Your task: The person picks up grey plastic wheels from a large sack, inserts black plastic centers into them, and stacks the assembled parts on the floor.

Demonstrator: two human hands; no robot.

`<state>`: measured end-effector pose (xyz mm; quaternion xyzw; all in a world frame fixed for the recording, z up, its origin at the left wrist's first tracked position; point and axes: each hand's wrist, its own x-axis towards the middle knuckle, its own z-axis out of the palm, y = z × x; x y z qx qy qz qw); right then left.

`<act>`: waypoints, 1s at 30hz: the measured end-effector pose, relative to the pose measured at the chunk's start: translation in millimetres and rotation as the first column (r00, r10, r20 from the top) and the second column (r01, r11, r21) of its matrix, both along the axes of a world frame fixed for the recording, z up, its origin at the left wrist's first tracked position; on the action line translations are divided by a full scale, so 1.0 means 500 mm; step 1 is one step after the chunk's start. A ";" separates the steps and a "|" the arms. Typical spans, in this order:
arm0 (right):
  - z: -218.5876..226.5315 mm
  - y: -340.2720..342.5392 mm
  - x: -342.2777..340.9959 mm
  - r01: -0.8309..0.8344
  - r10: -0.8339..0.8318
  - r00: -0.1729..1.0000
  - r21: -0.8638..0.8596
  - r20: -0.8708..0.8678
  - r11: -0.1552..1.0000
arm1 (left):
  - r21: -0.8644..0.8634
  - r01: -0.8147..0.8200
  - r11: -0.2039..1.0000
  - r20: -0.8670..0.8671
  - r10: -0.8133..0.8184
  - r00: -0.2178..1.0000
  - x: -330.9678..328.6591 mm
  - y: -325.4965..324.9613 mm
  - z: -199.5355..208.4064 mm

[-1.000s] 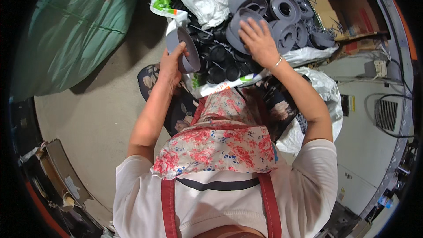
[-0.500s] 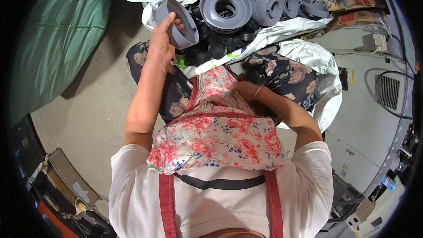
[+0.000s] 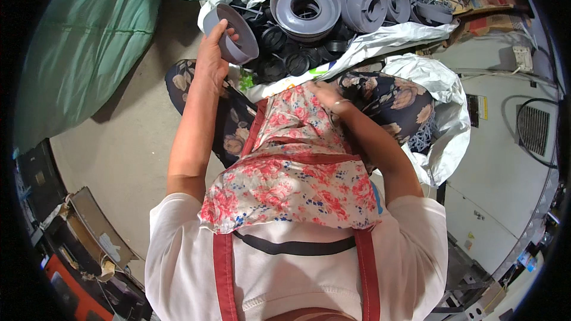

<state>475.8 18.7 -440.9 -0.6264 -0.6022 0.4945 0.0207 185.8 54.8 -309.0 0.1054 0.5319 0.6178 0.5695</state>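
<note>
My left hand [image 3: 215, 50] grips a round grey plastic ring-shaped part [image 3: 244, 41] by its rim, thumb on top and fingertips reaching into its centre hole. The part is tilted and held up beside the pile. Over my lap, just above the flowered apron [image 3: 291, 187], is my right hand [image 3: 326, 95]; its fingers point toward the pile but are blurred, and I cannot make out whether anything is in them. Ahead lie many loose black plastic rings [image 3: 296, 62], with a larger grey ring part [image 3: 305, 9] resting on top of them.
More grey ring parts [image 3: 364, 9] are heaped at the far right of the pile, on a white plastic sack [image 3: 386, 38]. Another white sack [image 3: 455, 113] with grey scraps stands by my right knee. A green sack [image 3: 89, 41] fills the far left; a pale metal cabinet [image 3: 499, 160] stands right.
My right hand has risen from my lap toward the pile. My left hand, with the grey ring part, has shifted slightly left and turned it a little.
</note>
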 end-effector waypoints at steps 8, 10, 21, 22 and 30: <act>0.045 -0.056 -0.073 -0.694 0.537 0.700 0.273 0.472 0.666 | -0.015 0.023 1.000 -0.070 -0.024 0.997 -0.027 -0.014 -0.025; 0.046 -0.068 -0.083 -0.747 0.564 0.656 0.320 0.502 0.583 | -0.002 0.020 1.000 -0.048 -0.020 0.999 -0.027 -0.014 -0.015; 0.203 -0.126 -0.136 -0.620 0.603 0.779 0.358 0.172 0.698 | 0.002 0.022 1.000 -0.072 -0.022 0.997 -0.049 -0.041 -0.014; 0.220 -0.124 -0.131 -0.601 0.585 0.794 0.363 0.166 0.712 | 0.001 0.020 1.000 -0.079 -0.020 0.997 -0.052 -0.042 -0.015; 0.279 -0.109 -0.024 -0.620 0.641 0.748 0.526 0.173 0.582 | -0.021 -0.004 1.000 -0.053 0.003 0.999 -0.056 -0.058 -0.006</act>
